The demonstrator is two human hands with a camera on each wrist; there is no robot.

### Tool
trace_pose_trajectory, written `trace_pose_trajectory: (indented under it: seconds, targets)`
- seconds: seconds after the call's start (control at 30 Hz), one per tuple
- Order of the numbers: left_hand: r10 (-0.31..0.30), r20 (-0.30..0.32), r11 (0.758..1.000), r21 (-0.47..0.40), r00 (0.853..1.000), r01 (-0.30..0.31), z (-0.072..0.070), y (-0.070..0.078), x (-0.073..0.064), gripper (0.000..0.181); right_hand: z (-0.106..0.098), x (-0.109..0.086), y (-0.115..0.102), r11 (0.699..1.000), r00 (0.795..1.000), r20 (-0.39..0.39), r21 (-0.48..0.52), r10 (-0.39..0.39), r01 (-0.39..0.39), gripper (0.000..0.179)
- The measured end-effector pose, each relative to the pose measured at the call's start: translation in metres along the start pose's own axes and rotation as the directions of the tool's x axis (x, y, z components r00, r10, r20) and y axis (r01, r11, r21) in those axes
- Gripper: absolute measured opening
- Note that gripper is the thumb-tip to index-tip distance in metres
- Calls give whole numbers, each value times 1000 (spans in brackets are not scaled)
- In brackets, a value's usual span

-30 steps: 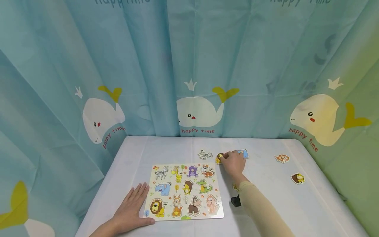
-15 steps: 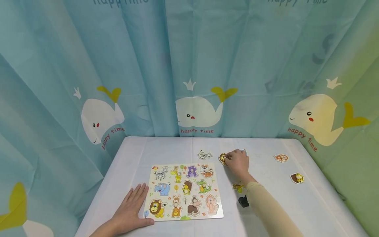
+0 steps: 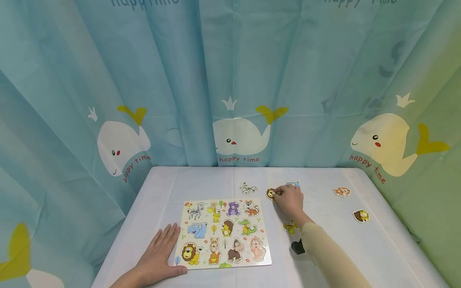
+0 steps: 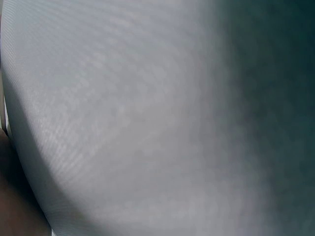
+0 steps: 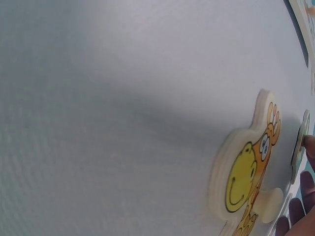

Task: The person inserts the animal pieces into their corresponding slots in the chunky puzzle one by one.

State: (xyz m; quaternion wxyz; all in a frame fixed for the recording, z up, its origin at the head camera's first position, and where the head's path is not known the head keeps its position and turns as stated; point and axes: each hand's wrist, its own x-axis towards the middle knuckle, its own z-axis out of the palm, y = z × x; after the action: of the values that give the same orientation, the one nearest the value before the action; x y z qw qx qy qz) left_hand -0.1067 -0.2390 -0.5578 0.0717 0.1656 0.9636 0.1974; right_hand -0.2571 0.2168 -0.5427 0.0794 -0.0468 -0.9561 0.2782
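My left hand (image 3: pixel 157 253) lies flat beside the wooden animal puzzle board (image 3: pixel 267 252), fingers spread along its left edge and thumb by the near corner. Blurred white cloth fills most of the left wrist view. Beyond the board's right side, my right hand (image 3: pixel 290 201) pinches a lion puzzle piece (image 3: pixel 269 194) at table level. An elephant piece (image 3: pixel 294 185) shows partly behind that hand. A giraffe piece (image 3: pixel 289 227) lies near the right wrist. Close up in the right wrist view, the giraffe piece (image 5: pixel 242 177) has a round knob, with my right fingers (image 5: pixel 308 189) at the edge.
Past the board's far edge lies a zebra piece (image 3: pixel 248 188). Farther right are a monkey piece (image 3: pixel 341 191) and a hedgehog piece (image 3: pixel 361 216). A black object (image 3: pixel 297 247) sits under the right forearm. Curtains (image 3: pixel 237 80) hang behind the white table (image 3: pixel 201 180).
My right hand has shifted right and slightly nearer with the lion piece, then nearly stopped. The giraffe piece has come out from under the forearm. My left hand stays put.
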Motion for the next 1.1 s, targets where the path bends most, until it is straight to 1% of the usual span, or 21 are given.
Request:
trace_pose_trajectory:
  seconds: [0.23,0.4,0.63,1.1]
  targets:
    - [-1,-3,1000,-11,1000,1,0,1,0,127,3,2,4,995,996,23,54,87,-88,21]
    - [2,-3,1000,-18,1000,-2,0,1,-1,127,4,2,5,991,993,33,71,114,-116,21]
    - [6,-6,1000,-17,1000,-6,0,1,-2,126,3,1,4,988,992,42,88,121,-124,22]
    - [2,-5,1000,-17,1000,-2,0,1,-2,126,1,0,3,990,994,28,97,104,-107,22]
